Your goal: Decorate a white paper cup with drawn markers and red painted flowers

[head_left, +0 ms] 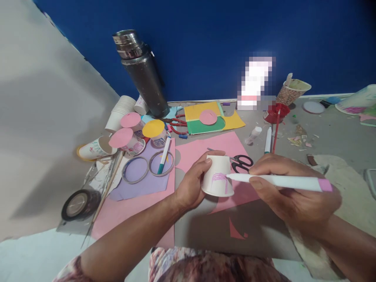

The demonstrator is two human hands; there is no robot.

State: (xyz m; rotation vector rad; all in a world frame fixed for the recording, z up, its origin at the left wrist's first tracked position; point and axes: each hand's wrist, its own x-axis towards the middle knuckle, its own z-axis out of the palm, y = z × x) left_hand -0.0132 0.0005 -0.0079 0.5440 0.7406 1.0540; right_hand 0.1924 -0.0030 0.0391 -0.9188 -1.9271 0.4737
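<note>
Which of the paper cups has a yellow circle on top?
The cup with the yellow circle, standing just right of the two pink-topped cups, near the flask.

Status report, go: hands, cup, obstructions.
Left hand grips paper cup. Right hand holds marker, tip on cup. Scissors behind cup, not blocking.

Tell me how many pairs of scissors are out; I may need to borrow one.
2. Black-handled scissors lie on the pink paper just behind the cup in the left hand. Red-handled scissors lie by the flask. Clutter may hide others.
</note>
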